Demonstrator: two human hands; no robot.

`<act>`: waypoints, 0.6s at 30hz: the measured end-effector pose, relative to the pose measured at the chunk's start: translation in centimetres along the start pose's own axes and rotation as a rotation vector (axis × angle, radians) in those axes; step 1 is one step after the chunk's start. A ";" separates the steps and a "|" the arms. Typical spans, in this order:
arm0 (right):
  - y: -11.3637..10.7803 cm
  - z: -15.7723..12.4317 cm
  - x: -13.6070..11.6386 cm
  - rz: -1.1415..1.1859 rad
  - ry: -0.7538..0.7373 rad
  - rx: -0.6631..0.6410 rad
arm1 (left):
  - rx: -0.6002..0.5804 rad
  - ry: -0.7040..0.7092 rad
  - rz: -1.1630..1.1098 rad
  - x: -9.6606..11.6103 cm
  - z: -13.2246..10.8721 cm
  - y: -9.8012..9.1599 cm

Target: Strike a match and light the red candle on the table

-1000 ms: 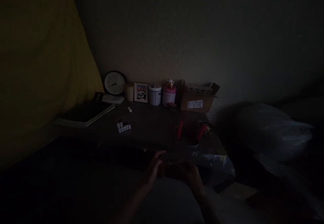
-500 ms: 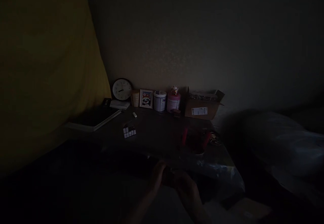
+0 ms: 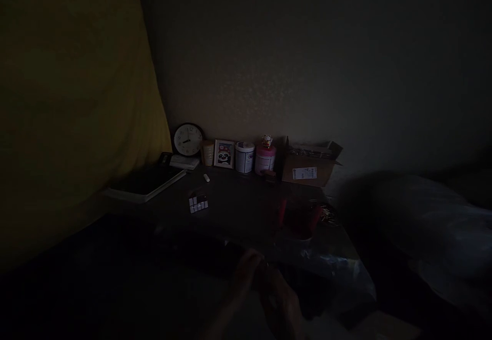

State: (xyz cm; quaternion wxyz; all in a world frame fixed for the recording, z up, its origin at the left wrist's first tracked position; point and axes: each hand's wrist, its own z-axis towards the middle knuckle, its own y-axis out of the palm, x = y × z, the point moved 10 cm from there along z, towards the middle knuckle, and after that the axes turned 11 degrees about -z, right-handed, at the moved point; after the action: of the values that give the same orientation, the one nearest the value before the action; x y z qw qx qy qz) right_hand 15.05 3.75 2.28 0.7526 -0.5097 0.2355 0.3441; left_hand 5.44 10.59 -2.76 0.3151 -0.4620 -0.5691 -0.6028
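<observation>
The scene is very dark. My left hand (image 3: 248, 269) and my right hand (image 3: 280, 291) are close together below the near edge of the table, with the fingers of both curled inward. Between them is something small and dark that I cannot make out. Beyond them on the tabletop (image 3: 238, 201) lies a cube puzzle (image 3: 198, 204) with pale squares. Farther right stands a dark object with red sides (image 3: 282, 211), its kind unclear.
Along the wall stand a round clock (image 3: 188, 140), a panda picture frame (image 3: 224, 154), a white tub (image 3: 244, 157), a pink-lidded tub (image 3: 265, 160) topped by a figurine (image 3: 267, 141), and an open cardboard box (image 3: 326, 172). A yellow curtain (image 3: 77, 83) hangs left.
The view has shifted slightly, so the table's things sit a little lower and farther right. My left hand has come closer to my right hand.
</observation>
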 end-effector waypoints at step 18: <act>-4.5 1.0 3.2 0.240 0.246 0.129 | -0.249 0.011 -0.125 1.4 -1.3 3.0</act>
State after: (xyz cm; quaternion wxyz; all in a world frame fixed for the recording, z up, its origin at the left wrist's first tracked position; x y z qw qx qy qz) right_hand 20.61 4.49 3.11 0.7027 -0.4668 0.4066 0.3508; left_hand 7.40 9.10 -0.16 0.2203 -0.4580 -0.5159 -0.6896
